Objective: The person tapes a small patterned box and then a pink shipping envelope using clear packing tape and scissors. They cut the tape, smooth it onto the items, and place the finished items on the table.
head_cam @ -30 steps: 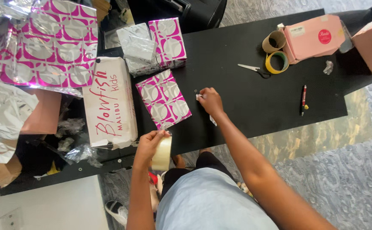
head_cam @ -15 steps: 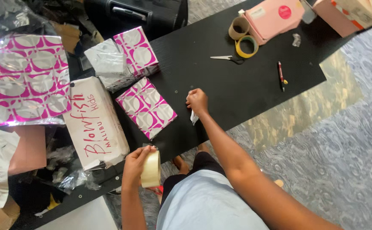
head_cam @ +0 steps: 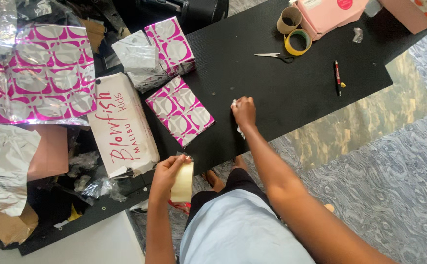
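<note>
Two hands at work over a black table (head_cam: pixel 292 93), noted left to right.

Far left: crumpled sheets of foil wrapping paper (head_cam: pixel 47 78), pink with silver ovals, shiny and creased. Beside it a white shoe box (head_cam: pixel 123 127), matte card, long axis running toward the person. Just right of that, a wrapped box (head_cam: pixel 179 111) in the same pink-silver foil, lying flat, long axis on a diagonal across the table; a second, half-wrapped box (head_cam: pixel 162 49) sits farther back.

Left hand (head_cam: pixel 167 173) at the near table edge, fingers curled round a roll of clear tape (head_cam: pixel 182 182), held on edge, pale and glossy. This hand is the nearer one to the wrapped box, which lies just up and slightly right of its fingers.

Right hand (head_cam: pixel 244 110) rests on the tabletop to the right of the wrapped box, close but apart. Fingertips pinched on a small pale scrap, probably a tape piece; too small to be sure.

Far right, well apart: scissors (head_cam: pixel 274 56), two tape rolls (head_cam: pixel 294 32), a pen (head_cam: pixel 337 77), a pink box (head_cam: pixel 328 14).
</note>
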